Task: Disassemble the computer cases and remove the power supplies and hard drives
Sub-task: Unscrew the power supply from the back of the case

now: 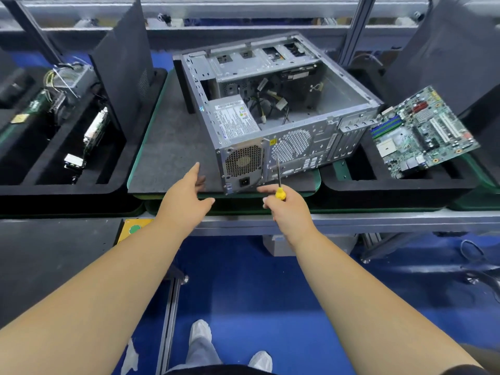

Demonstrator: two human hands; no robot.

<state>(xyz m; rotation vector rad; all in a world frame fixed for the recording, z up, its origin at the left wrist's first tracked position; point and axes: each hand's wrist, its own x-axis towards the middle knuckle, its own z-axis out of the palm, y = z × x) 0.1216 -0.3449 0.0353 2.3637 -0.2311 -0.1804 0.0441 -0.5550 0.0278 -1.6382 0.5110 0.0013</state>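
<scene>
While the left hand [186, 196] reaches forward with straight, spread fingers over the near edge of the grey mat [167, 147], holding nothing, the right hand [286, 209] grips a screwdriver [279, 180] by its yellow handle, the thin metal shaft pointing up at the rear panel of the case [273, 109]. One case lies on its side in the middle of the mat, open side up, bare silver sheet metal with punched round vent holes on the near face. Inside its near-left corner sits the power supply [235, 119], a grey box with a white label on top and a honeycomb fan grille facing the person. Loose cables [267, 104] with white plugs trail across the case floor just beside it. Far inside, the drive bays [259, 60] show as stamped metal slots; whether a hard drive sits there I cannot tell. To the right, one green motherboard [422, 131] leans tilted on the rim of a black foam tray [392, 182], just beside the case. To the left, another black foam tray [54, 182] holds a second power supply [73, 77] with bundled wires and several circuit boards [94, 131] standing in slots. A dark panel [124, 60] stands upright between that tray and the mat. Nothing lies between either hand and the case.
</scene>
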